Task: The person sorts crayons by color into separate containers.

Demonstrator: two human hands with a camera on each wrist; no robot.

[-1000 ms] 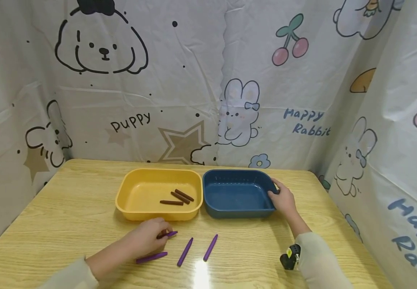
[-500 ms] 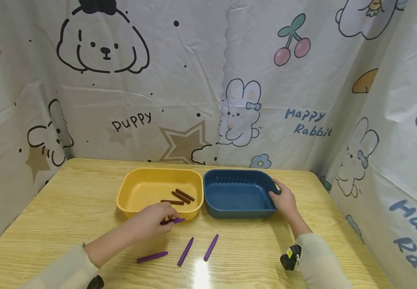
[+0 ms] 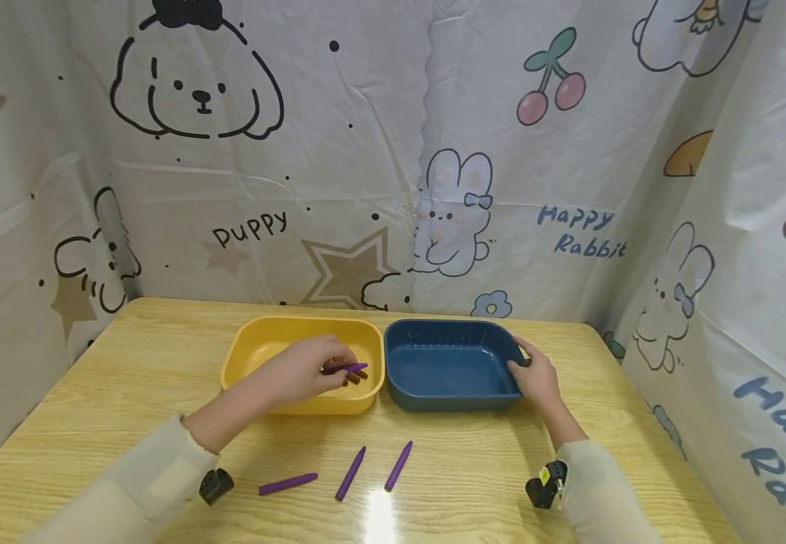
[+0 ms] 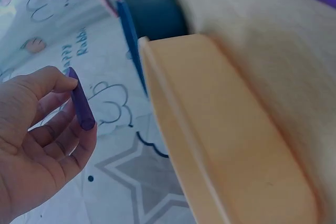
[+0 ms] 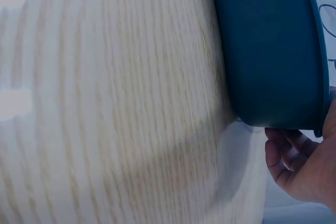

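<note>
My left hand (image 3: 307, 368) is over the yellow bin (image 3: 250, 406), pinching a purple crayon (image 4: 82, 100) between thumb and fingers. Beneath it in the bin lie several brown crayons (image 3: 354, 377), partly hidden by the hand. My right hand (image 3: 534, 375) grips the right end of the blue bin (image 3: 450, 403), thumb at the rim and fingers against the outer wall, as the right wrist view shows. Nothing lies inside the blue bin. On the table in front of the bins are three more purple crayons: one lying sideways (image 3: 288, 484), one slanted (image 3: 351, 473) and one farther right (image 3: 398, 466).
Both bins stand side by side toward the back of the wooden table (image 3: 475, 483). A printed curtain (image 3: 338, 151) hangs behind the table and along its sides. Small black cameras (image 3: 216, 486) sit at the sleeves.
Carrying the purple crayon, my left hand has risen from the table in front of the yellow bin, crossed its front rim and come over the brown crayons. My right hand has stayed put.
</note>
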